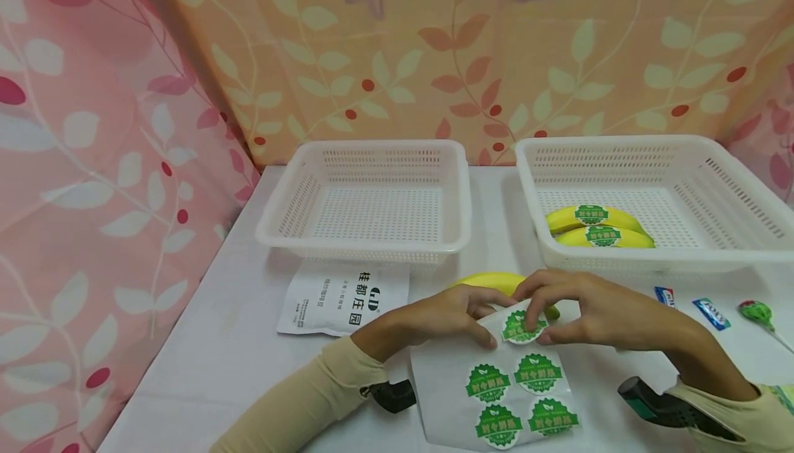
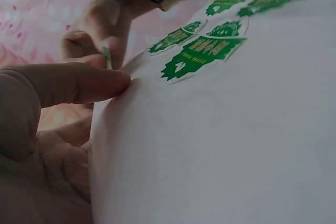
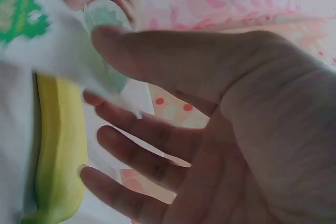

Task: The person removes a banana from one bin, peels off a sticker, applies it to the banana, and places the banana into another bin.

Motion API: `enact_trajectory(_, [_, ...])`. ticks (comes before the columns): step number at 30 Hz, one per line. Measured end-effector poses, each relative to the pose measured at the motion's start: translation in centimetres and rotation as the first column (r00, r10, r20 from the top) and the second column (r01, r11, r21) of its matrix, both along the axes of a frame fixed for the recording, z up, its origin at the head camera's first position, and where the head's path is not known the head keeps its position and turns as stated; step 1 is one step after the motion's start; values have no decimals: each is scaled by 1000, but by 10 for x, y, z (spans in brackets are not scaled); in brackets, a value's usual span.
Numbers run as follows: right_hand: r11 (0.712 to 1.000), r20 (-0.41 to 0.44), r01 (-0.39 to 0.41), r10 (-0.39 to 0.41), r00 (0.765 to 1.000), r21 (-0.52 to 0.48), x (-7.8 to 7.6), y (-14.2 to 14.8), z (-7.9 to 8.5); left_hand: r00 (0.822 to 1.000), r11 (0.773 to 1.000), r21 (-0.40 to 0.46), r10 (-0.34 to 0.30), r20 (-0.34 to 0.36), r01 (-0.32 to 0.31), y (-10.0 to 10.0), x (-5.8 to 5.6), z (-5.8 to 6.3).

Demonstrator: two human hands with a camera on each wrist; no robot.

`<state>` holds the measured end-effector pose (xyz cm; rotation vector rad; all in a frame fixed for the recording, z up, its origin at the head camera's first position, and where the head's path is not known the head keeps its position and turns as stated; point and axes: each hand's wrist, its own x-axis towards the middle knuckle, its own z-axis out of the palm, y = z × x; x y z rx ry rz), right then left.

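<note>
A white sheet of round green stickers (image 1: 443,377) is held up at a tilt between both hands. My left hand (image 1: 434,316) pinches its upper left edge, thumb on the face, as the left wrist view shows. With thumb and index finger, my right hand (image 1: 598,309) pinches a green round sticker (image 1: 516,327) at the sheet's top corner. In the right wrist view that sticker (image 3: 107,51) curls up from the sheet, its pale back showing, while the other fingers spread loosely below. Behind the sheet lies a yellow banana (image 1: 486,280), partly hidden by the hands.
A white basket (image 1: 267,232) stands at the back left. The right basket (image 1: 713,256) holds two bananas (image 1: 602,225) with green stickers. A white printed pouch (image 1: 335,298) lies left of the hands; small candy packets (image 1: 711,314) and a lollipop (image 1: 755,313) lie right.
</note>
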<state>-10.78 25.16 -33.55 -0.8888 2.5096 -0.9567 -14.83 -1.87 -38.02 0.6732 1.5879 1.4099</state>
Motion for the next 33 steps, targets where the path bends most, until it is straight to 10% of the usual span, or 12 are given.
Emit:
enact_trajectory(4, [996, -108, 29, -38, 993, -86, 0, -3, 1, 949, 995, -82, -81, -304, 58, 5, 0, -12])
enact_trajectory(9, [979, -246, 66, -113, 963, -195, 0, -6, 0, 706, 966, -253, -209, -677, 43, 12, 9, -19])
enact_trajectory(12, [966, -301, 88, -161, 940, -241, -1, -9, -3, 654, 971, -239, -190, -733, 15, 15, 17, -12])
enact_trajectory(14, [957, -333, 106, -196, 922, -271, -2, -11, -4, 688, 987, -162, -111, -717, -10, 15, 17, -10])
enact_trajectory(18, [941, -372, 120, -239, 897, -316, -1, -14, -7, 879, 992, 86, 126, -459, -97, 12, 12, -8])
enact_trajectory(21, [939, -372, 112, -237, 897, -326, -1, -15, -10, 935, 953, 217, 261, -240, -210, 10, 7, -6])
enact_trajectory(27, [957, -346, 131, -218, 912, -258, -3, -20, -18, 883, 891, 255, 427, -193, -375, 7, 0, -5])
enact_trajectory(33, [959, -268, 211, -258, 928, -190, -5, -24, -23, 753, 889, 205, 455, -475, -409, 8, -2, -10])
